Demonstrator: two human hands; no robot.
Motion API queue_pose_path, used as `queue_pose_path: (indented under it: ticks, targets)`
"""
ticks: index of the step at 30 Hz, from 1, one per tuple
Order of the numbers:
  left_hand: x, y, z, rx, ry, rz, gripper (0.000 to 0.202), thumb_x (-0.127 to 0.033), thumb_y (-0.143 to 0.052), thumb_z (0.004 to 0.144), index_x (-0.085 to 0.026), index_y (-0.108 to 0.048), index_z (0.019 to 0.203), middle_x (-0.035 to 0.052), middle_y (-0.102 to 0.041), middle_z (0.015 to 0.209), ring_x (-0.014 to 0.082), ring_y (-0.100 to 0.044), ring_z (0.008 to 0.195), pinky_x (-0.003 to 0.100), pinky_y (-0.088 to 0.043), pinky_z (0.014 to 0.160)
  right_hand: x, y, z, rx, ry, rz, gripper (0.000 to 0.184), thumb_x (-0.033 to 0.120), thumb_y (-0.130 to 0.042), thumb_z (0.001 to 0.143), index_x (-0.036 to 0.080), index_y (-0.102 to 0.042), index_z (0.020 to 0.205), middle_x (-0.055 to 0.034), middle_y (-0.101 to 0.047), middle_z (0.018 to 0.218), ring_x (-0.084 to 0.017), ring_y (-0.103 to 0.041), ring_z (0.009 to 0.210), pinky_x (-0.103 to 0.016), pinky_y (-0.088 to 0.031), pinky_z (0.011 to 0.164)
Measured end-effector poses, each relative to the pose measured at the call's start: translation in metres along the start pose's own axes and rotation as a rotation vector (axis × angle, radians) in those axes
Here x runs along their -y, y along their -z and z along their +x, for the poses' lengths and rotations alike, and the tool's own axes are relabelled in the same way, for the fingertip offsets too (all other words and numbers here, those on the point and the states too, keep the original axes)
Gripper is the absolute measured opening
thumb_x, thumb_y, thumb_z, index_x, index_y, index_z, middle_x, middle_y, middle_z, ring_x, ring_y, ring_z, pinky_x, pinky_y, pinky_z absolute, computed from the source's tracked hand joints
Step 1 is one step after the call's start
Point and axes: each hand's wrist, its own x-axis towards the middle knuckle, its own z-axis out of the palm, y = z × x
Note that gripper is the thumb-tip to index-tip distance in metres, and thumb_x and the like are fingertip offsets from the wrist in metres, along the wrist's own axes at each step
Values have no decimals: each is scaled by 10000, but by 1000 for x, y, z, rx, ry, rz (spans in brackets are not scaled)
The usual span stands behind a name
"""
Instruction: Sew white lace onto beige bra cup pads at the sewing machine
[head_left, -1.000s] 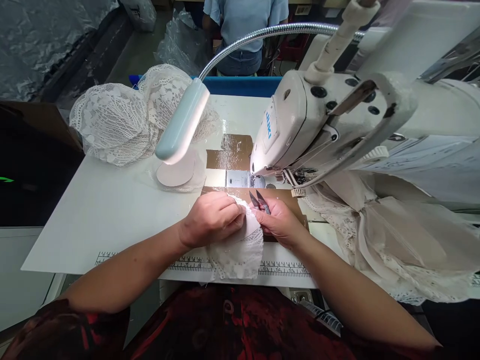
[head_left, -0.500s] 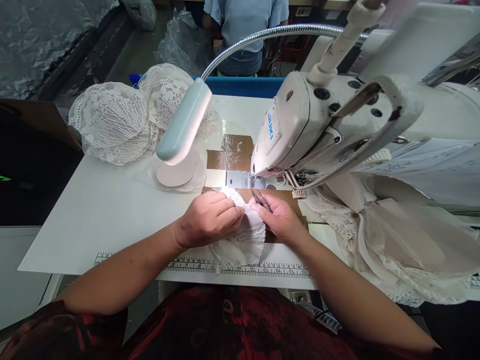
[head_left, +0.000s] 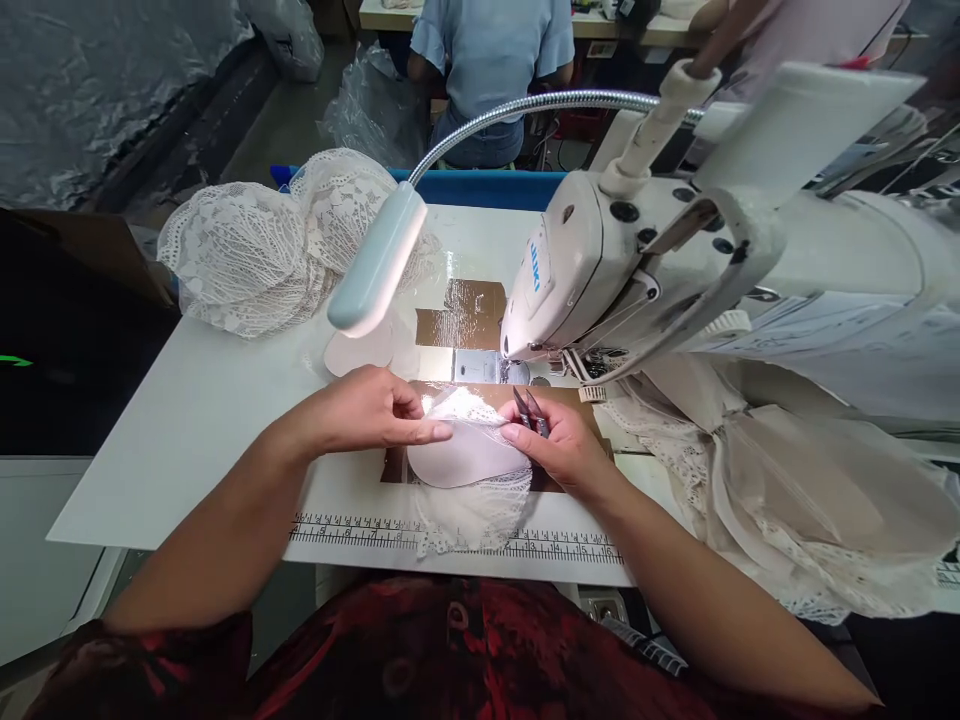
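Between my hands lies a white lace cup piece [head_left: 474, 515], with a smooth white pad [head_left: 466, 457] facing up and lace edging above and below it. My left hand [head_left: 375, 412] pinches its left upper edge between thumb and fingers. At the right upper edge, my right hand [head_left: 561, 442] grips the lace with thumb and fingertip. That same hand also keeps a pair of dark thread snips [head_left: 531, 412] in its palm, blades pointing up and apart. The piece is just in front of the sewing machine's needle plate [head_left: 476, 366].
A sewing machine [head_left: 577, 265] stands behind and to the right. A lamp [head_left: 379, 258] hangs over the table. Lace cups [head_left: 236, 260] are heaped at back left, a loose pad [head_left: 360, 350] lies nearer, and more lace pieces [head_left: 840, 480] lie right. A person [head_left: 491, 70] sits beyond.
My left hand has shifted left and opened out from a tight grasp at the lace to a pinch at its edge. The piece is now spread, showing the smooth pad.
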Motion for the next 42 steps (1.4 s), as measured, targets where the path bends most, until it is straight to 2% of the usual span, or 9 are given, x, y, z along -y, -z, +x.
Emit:
queue_pose_path:
  ticks: [4, 9, 18, 22, 26, 29, 34, 38, 42]
  targets:
    - [4, -9, 14, 168, -69, -344, 306, -457, -659, 757, -159, -674, 824, -15, -544, 653, 102, -469, 584, 214, -296, 514, -3, 3, -3, 28, 43, -6, 189, 363, -613, 756, 182, -594, 805, 33, -478, 652, -88, -378, 549, -241, -315, 524]
    - [4, -35, 28, 92, -75, -760, 234, -344, -702, 748, -130, -636, 816, 3, -595, 742, 97, -511, 659, 217, -383, 608, -3, 2, -3, 78, 22, -92, 242, 406, -644, 757, 181, -591, 826, 29, -487, 679, -90, -399, 574, -230, -331, 531]
    - [4, -44, 28, 23, -71, -798, 228, -328, -732, 740, -123, -634, 763, -5, -575, 676, 88, -496, 605, 212, -374, 548, -10, 4, -1, 62, 31, -221, 238, 389, -594, 828, 195, -606, 964, -9, -600, 783, -132, -542, 665, -257, -432, 600]
    - [3, -46, 28, 8, -61, -810, 214, -332, -718, 760, -127, -659, 777, -3, -594, 667, 87, -508, 589, 212, -389, 547, -16, 9, 0, 40, 106, -218, 380, 457, -466, 909, 205, -600, 1159, -69, -668, 989, -186, -618, 870, -332, -484, 769]
    - [1, -50, 28, 12, -101, -797, 232, -342, -693, 785, -134, -701, 889, 46, -668, 817, 120, -579, 694, 245, -453, 639, -11, 12, 2, 71, 174, -245, 376, 434, -468, 916, 217, -634, 1175, -84, -654, 1175, -228, -579, 1104, -411, -428, 959]
    - [1, -52, 29, 10, -115, -743, 244, -362, -683, 792, -125, -702, 849, 32, -646, 753, 108, -550, 652, 231, -431, 594, -7, 10, 3, 110, 158, -217, 362, 413, -551, 872, 204, -644, 1152, -85, -672, 1128, -223, -609, 1034, -392, -466, 903]
    - [2, -54, 29, 45, -111, -658, 302, -401, -681, 781, -104, -661, 733, -10, -518, 613, 82, -435, 566, 212, -329, 500, -6, 4, 2, 122, 114, -202, 266, 383, -595, 846, 200, -651, 1031, -26, -665, 830, -141, -594, 717, -282, -477, 650]
    - [0, -55, 29, 69, -106, -644, 346, -427, -685, 768, -105, -615, 661, -28, -442, 571, 70, -373, 538, 207, -271, 478, -6, 0, 4, 69, 131, -193, 183, 358, -598, 839, 198, -664, 899, -21, -663, 822, -136, -593, 724, -266, -464, 640]
    - [-2, -54, 31, 79, -137, -649, 322, -428, -648, 793, -115, -635, 722, 1, -514, 631, 95, -438, 581, 214, -333, 508, -9, -1, 5, 16, 105, -163, 198, 373, -578, 845, 192, -648, 882, -33, -670, 826, -150, -608, 728, -281, -474, 645]
